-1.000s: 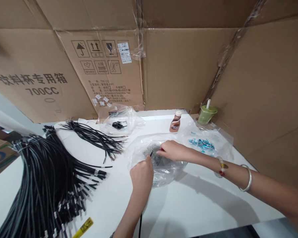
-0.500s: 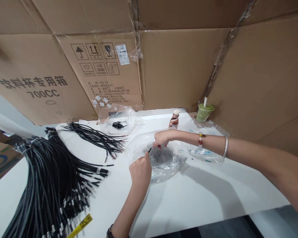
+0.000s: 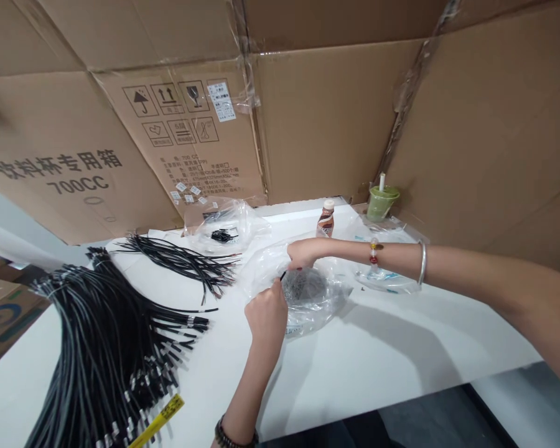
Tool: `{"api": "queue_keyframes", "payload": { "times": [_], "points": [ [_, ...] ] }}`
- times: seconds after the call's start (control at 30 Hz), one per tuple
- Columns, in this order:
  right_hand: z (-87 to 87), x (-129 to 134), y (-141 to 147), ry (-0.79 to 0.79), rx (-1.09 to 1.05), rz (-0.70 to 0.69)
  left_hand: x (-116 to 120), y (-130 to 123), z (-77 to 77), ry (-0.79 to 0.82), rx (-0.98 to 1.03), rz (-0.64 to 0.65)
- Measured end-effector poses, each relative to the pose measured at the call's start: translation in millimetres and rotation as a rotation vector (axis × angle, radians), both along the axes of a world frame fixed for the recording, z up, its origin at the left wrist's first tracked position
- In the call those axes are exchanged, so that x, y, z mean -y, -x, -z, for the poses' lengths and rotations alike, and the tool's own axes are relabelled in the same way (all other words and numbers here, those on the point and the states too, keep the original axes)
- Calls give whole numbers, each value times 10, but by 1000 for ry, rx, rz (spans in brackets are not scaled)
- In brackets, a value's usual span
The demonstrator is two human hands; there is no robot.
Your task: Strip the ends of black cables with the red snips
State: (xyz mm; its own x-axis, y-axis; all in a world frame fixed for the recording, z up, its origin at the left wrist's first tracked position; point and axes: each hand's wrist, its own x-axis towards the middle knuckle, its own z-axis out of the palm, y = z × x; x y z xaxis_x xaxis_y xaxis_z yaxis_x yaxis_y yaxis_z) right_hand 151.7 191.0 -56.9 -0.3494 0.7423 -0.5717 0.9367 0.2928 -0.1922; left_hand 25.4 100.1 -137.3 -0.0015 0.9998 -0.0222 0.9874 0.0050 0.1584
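Observation:
My left hand [image 3: 267,313] is closed, with a short black piece [image 3: 283,275] sticking up from its fingertips. Just above and to the right, my right hand [image 3: 303,253] has its fingers curled together at the other end of that piece; whatever else it pinches is hidden. Both hands are over the near-left part of a clear plastic bag [image 3: 312,320] lying open on the white table [image 3: 368,367]. Inside the bag is a heap of small grey parts [image 3: 298,285], too fine to tell apart.
Bundled black cables [image 3: 93,330] with a yellow strip [image 3: 161,420] cover the left. Thinner black wires [image 3: 182,258], a bag of black pieces [image 3: 224,235], a bottle [image 3: 325,221] and a green cup [image 3: 381,202] stand or lie further back. Cardboard [image 3: 326,124] walls the rear.
The camera view has shifted slightly. Both hands remain close together over the bag, and my right hand's fingers sit slightly further from the grey parts.

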Motion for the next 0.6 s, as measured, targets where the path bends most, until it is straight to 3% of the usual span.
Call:
{"api": "queue_keyframes", "payload": {
  "times": [0.13, 0.33, 0.47, 0.6],
  "points": [
    [-41, 44, -69, -159, 43, 23, -16, 54, 11, -22, 109, -26],
    [33, 421, -317, -350, 26, -1, -47, 170, 79, -17, 364, -12],
    [146, 572, -293, -404, 14, -26, -68, 181, 103, 8, 489, -4],
    [188, 544, -186, -411, -1, -59, -68, 170, 89, 25, 569, -14]
  ]
}}
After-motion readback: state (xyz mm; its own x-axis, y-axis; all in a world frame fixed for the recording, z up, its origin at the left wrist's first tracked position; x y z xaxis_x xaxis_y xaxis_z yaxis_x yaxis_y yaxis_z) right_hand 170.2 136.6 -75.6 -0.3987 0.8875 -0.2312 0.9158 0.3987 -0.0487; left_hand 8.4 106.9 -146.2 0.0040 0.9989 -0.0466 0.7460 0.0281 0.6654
